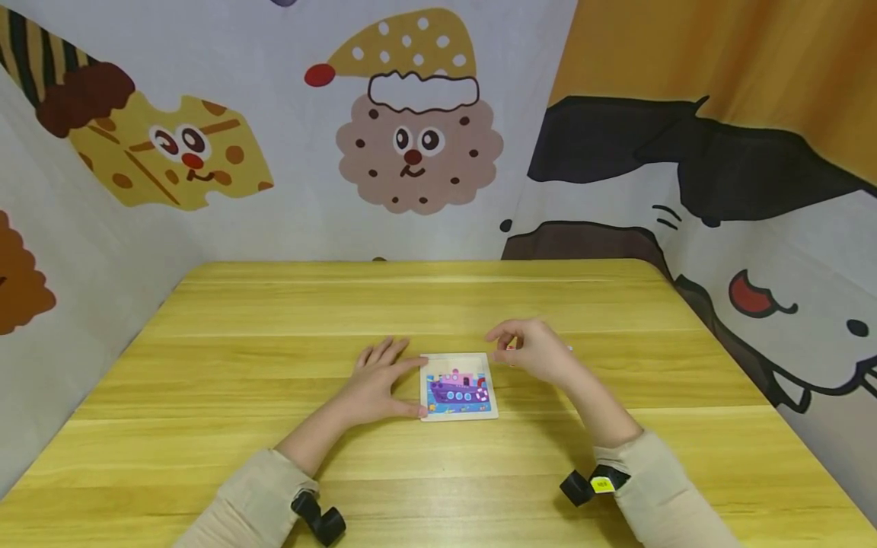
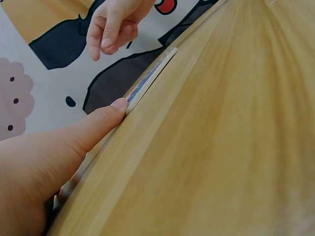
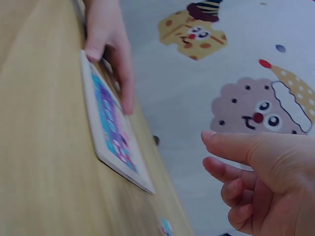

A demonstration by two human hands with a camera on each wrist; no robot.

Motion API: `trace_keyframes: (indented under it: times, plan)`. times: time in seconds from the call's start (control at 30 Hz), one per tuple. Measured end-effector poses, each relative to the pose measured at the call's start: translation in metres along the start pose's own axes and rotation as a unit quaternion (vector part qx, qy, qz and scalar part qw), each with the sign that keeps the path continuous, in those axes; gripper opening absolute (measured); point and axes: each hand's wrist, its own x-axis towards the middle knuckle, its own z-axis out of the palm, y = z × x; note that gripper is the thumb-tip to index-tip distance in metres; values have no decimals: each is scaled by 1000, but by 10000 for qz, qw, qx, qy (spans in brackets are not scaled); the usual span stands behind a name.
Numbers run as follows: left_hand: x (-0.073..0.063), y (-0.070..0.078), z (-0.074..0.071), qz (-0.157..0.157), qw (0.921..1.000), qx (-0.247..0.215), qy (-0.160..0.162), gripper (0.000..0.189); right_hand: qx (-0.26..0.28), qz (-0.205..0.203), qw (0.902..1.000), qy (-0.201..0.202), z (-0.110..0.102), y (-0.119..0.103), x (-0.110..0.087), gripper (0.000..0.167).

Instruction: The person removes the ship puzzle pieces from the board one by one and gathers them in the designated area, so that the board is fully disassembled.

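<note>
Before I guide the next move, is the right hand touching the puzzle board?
Apart. The right wrist view shows the right hand clear of the puzzle board, with curtain visible between them.

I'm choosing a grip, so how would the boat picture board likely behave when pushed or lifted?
The boat picture board is probably stiff, since its edges look straight. Lying flat on the table, it would likely slide when pushed rather than roll or tip. Its thin side suggests it may be light to lift.
</note>
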Motion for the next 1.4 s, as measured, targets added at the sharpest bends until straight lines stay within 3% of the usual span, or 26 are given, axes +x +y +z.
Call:
trace_keyframes:
  times: [0.27, 0.6, 1.03, 1.4]
  plan:
    - [0, 1, 0, -23, 10000, 13, -5, 89, -24, -20, 10000, -41, 23, -10, 0, 22]
    - [1, 0, 0, -77, 10000, 54, -10, 90, 186, -407, 9989, -101, 47, -6, 2, 23]
    - [1, 0, 0, -14, 10000, 79, 10, 89, 222, -356, 9986, -310, 69, 0, 2, 22]
    - [1, 1, 0, -6, 10000, 32, 18, 88, -377, -467, 9979, -226, 77, 3, 2, 24]
